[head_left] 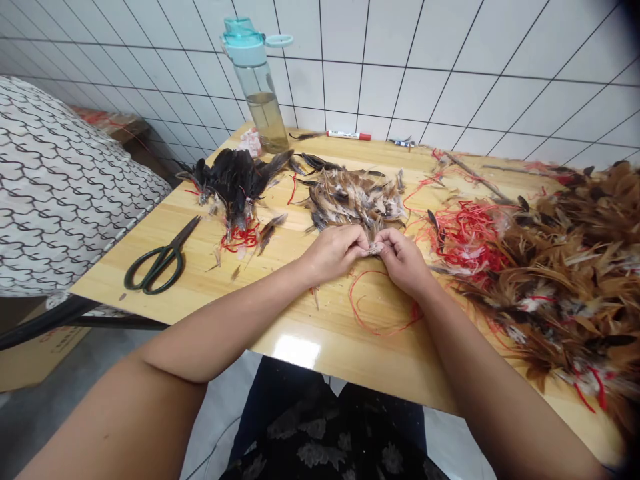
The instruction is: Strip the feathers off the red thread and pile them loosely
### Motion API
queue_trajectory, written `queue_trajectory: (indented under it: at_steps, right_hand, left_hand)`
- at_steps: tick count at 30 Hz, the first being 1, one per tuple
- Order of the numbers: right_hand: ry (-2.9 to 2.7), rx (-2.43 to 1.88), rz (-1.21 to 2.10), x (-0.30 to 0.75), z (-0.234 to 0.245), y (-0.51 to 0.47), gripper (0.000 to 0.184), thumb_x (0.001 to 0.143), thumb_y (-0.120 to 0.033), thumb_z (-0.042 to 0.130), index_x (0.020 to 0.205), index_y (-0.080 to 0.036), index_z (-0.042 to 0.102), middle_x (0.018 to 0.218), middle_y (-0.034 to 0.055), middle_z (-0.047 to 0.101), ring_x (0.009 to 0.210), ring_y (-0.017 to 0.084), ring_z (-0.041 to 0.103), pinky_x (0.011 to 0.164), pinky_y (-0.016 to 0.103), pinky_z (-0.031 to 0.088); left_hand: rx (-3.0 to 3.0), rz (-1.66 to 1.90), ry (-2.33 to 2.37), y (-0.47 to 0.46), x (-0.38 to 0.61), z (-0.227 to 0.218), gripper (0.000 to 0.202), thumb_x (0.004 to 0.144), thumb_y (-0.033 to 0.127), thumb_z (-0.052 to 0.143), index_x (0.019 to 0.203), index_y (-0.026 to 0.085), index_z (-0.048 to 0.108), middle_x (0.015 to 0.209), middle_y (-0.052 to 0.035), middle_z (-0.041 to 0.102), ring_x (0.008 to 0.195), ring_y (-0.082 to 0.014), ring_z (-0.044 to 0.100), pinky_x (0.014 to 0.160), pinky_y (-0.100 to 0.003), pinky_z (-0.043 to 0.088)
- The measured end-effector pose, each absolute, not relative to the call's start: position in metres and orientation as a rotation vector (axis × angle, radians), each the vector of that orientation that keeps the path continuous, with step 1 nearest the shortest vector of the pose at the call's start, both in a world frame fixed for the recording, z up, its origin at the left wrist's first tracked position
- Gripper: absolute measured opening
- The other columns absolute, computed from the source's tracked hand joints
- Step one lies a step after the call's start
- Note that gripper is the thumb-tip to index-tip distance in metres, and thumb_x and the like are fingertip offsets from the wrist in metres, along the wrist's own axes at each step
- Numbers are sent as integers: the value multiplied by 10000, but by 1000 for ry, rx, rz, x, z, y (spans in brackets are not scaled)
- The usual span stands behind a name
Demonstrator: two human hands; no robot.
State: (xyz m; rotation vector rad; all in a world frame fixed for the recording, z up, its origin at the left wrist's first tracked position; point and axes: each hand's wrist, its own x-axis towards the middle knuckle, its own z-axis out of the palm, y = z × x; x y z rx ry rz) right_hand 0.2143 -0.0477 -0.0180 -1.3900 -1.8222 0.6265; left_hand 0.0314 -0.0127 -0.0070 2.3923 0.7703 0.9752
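My left hand (337,252) and my right hand (400,259) meet at the middle of the table, fingertips pinched together. Between them they grip the pale quill ends of a small feather bunch (373,248). Just behind my fingers spreads a pile of brown and cream feathers (355,197); where the bunch ends and the pile begins I cannot make out. A loose loop of red string (354,303) lies on the tabletop below my hands, running toward my right wrist.
Black-handled scissors (160,263) and dark feather bunches (237,180) lie to the left. A water bottle (260,93) and a red-capped marker (347,135) stand and lie at the back. Tangled red string (470,233) and a large brown feather heap (575,267) cover the right side.
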Motion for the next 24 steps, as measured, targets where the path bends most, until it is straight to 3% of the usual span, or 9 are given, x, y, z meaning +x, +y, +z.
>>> queue_trajectory:
  at_steps: [15,24]
  right_hand:
    - [-1818,-1352,671,216,-22,-42,77,834,-236,456,782,-205,501,676,-11,508,644,143,461,654,277,376]
    - [-1719,-1310,701,214,-26,-43,97,832,-269,522,826,-191,581,668,-5,518,631,138,465,612,264,375]
  left_hand:
    - [2507,853,707,-14,29,-6,86,834,98,532,780,162,552,765,-8,625,752,-122,571,720,-229,432]
    - [2340,909,861,-12,30,-7,71,830,99,542,808,164,562,795,-1,659,744,-103,599,707,-210,441]
